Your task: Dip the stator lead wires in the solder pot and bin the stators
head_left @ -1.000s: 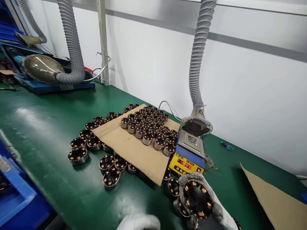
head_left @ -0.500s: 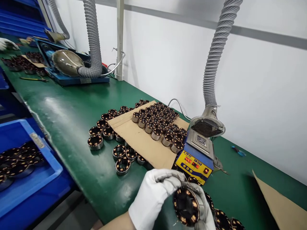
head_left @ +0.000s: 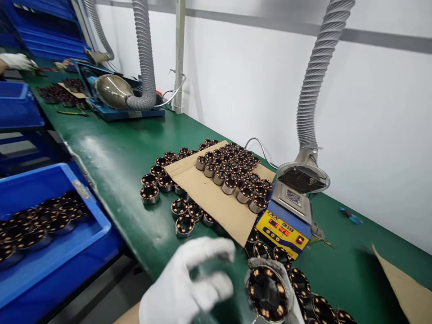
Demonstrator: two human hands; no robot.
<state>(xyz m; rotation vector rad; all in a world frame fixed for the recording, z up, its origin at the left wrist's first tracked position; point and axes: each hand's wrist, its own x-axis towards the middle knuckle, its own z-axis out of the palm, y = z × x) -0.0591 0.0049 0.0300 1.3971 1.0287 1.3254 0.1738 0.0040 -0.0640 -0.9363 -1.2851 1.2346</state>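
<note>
My right hand (head_left: 289, 281), in a soiled white glove, grips a motor stator (head_left: 267, 273), a steel ring with dark inner teeth and copper windings around its rim. The ring's open face is turned up toward me at the lower right. To its left, my left hand (head_left: 192, 276), also gloved in white, is slightly smeared by motion. Its thumb and fingers are spread, with nothing between them. More stators (head_left: 299, 282) stand on the bench just right of and behind the held one. Several loose stators (head_left: 185, 225) lie beyond my left hand.
Rows of stators (head_left: 229, 185) sit on cardboard (head_left: 216, 208). Beside it is a blue-and-yellow CM 550 solder pot (head_left: 283, 231) under an extraction hose (head_left: 312, 85). A blue bin (head_left: 97, 225) of stators stands left of the green bench (head_left: 111, 153). Another person's gloved hand (head_left: 16, 61) shows far left.
My left hand has come off the stator and moved left, its fingers opening. My right hand still holds the stator. The view has turned slightly left.
</note>
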